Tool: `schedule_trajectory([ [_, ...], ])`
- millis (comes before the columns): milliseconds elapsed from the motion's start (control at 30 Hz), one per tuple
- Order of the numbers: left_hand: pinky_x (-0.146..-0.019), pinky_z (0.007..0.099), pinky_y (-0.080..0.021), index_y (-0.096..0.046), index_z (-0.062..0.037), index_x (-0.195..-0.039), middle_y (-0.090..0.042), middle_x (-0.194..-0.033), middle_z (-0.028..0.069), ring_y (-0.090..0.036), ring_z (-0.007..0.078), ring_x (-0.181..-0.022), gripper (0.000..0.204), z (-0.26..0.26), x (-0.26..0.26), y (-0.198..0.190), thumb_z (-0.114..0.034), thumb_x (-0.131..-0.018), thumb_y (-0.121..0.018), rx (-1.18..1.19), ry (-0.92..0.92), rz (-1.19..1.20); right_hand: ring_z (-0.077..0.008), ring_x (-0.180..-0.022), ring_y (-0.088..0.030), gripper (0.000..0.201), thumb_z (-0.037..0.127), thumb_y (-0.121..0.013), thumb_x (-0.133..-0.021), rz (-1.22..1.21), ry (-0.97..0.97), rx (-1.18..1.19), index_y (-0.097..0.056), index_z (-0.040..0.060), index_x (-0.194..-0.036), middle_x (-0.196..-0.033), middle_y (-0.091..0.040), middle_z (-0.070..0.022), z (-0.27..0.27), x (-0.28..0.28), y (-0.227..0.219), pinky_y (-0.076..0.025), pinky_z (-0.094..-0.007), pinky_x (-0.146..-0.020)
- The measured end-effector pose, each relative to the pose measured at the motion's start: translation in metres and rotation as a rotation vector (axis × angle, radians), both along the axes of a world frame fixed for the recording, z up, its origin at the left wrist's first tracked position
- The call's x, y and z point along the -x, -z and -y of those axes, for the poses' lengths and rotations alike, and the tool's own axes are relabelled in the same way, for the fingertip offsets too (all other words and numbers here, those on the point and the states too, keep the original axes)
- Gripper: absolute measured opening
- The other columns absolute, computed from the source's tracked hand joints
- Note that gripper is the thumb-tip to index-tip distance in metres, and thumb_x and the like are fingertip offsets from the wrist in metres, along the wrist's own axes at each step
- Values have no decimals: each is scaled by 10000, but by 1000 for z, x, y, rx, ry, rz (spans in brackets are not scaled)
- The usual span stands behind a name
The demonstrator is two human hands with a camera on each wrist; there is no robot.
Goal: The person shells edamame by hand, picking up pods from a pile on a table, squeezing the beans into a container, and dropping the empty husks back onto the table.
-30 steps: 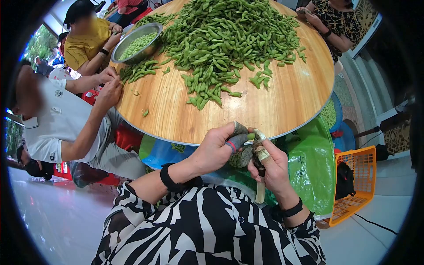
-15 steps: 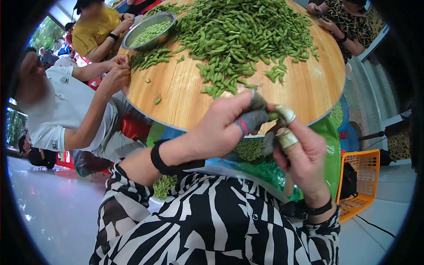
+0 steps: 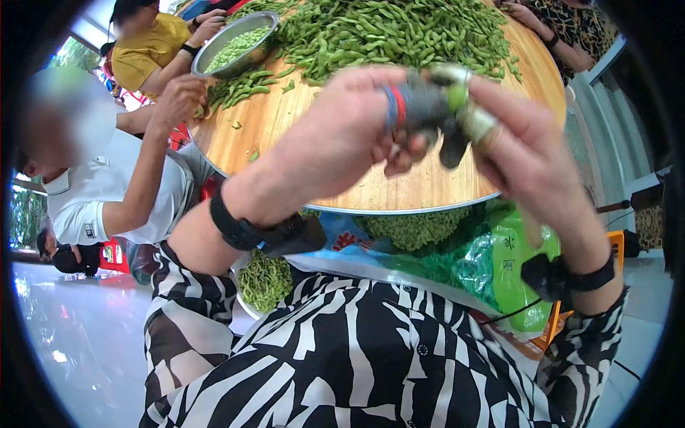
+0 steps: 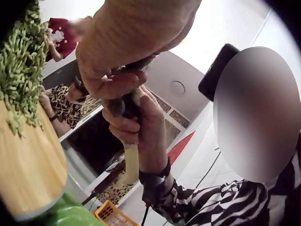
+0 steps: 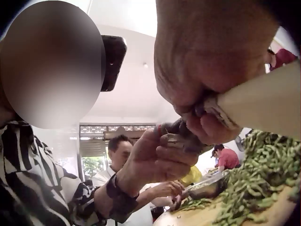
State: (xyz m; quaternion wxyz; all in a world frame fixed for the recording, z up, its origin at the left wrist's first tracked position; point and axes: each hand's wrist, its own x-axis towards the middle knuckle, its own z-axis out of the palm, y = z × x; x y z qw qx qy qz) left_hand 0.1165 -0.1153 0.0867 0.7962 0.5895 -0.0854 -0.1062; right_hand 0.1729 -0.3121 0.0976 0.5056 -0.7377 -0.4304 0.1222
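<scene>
Both hands meet above the table's near edge in the head view. My left hand [image 3: 342, 135], with dark grey finger covers, pinches a green pod [image 3: 457, 96] from the left. Pale-wrapped fingers of my right hand [image 3: 531, 143] pinch its other side. In the left wrist view, my right hand [image 4: 150, 125] is close below my left hand [image 4: 136, 37], and a pale strip [image 4: 131, 162] hangs from it. The right wrist view has my left hand [image 5: 155, 160] touching my right hand [image 5: 211, 61]; the pod cannot be made out there.
A pod heap [image 3: 399, 36] covers the far part of the round wooden table [image 3: 285, 153]. A metal bowl [image 3: 270, 44] of shelled beans stands at left, beside a person in white [image 3: 135, 200]. Below the table are a bean pile [image 3: 417, 227] and a green bag [image 3: 521, 264].
Both hands have risen and moved forward over the table, still together at the fingertips. The head view has shifted, uncovering more of the bean pile below. The hand of the person in white has lifted.
</scene>
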Motion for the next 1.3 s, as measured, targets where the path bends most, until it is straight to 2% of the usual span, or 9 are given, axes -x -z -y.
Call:
schedule_trajectory([
  [133, -484, 222, -395, -613, 19, -947, -576, -680, 52, -515, 105, -539, 211, -4, -19, -24, -164, -906, -516, 121, 55, 251, -9, -525, -467, 323, 94, -494, -943, 41, 114, -41, -547, 11, -1251, -749, -578, -8, 6, -13, -36, -350, -157, -443],
  [200, -564, 276, -471, -556, 27, -1097, -637, -818, 158, -615, 193, -680, 252, -15, -26, -37, -182, -961, -526, 384, 257, -15, -59, -420, -478, 163, 16, -498, -927, 64, 103, -95, -603, -63, -1023, -706, -639, -124, -5, -1, -63, -380, -190, -349],
  [600, -588, 290, -412, -480, 39, -1188, -598, -806, 118, -542, 179, -678, 488, 2, -28, -39, -363, -927, -570, 427, 461, -11, -120, -570, -611, 88, 44, -604, -842, 325, -144, 37, -579, -36, -870, -711, -638, -137, 18, -21, -74, -510, -223, -491],
  [700, -464, 222, -286, -517, 30, -1060, -478, -639, -1, -366, 89, -495, 351, 18, -13, -19, -300, -960, -451, 199, 233, 59, -138, -611, -647, 100, 51, -633, -818, 402, -239, 88, -573, -29, -828, -712, -637, -141, 22, -26, -78, -545, -233, -529],
  [733, -456, 224, -281, -522, 31, -1053, -471, -626, 3, -367, 86, -488, 342, 20, -11, -7, -294, -957, -469, 275, 241, 54, -45, -635, -532, 276, 55, -564, -867, 316, -70, 26, -577, -9, -1135, -784, -586, -22, 23, -22, -51, -429, -189, -558],
  [800, -474, 231, -324, -595, 19, -951, -535, -661, 47, -424, 96, -521, 207, 18, -8, 17, -162, -911, -501, 431, 284, -99, -86, -715, -554, 255, 25, -592, -790, 281, -75, 218, -571, -22, -1040, -797, -573, -24, 27, -22, -39, -458, -225, -654],
  [1067, -450, 210, -350, -584, -22, -838, -526, -611, 20, -450, 75, -499, 125, 34, 16, 81, -91, -892, -496, -72, 161, -446, -200, -568, -453, 198, 109, -613, -696, 207, -87, 194, -508, 0, -823, -632, -437, -104, 37, 6, 77, -397, -338, -538],
  [1133, -439, 214, -349, -580, -27, -823, -526, -603, 20, -450, 77, -487, 124, 35, 17, 93, -76, -889, -487, -54, 170, -535, -387, -595, -511, 269, 167, -626, -698, 95, -53, 257, -451, -11, -800, -632, -461, -216, 36, 12, 92, -430, -428, -556],
  [1300, -386, 226, -333, -575, -47, -779, -532, -578, 11, -447, 75, -438, 149, 38, 24, 110, -46, -877, -462, -138, 192, -628, -409, -644, -537, 283, 167, -633, -685, 136, 22, 199, -448, -10, -804, -700, -504, -208, 36, 35, 126, -441, -447, -582],
])
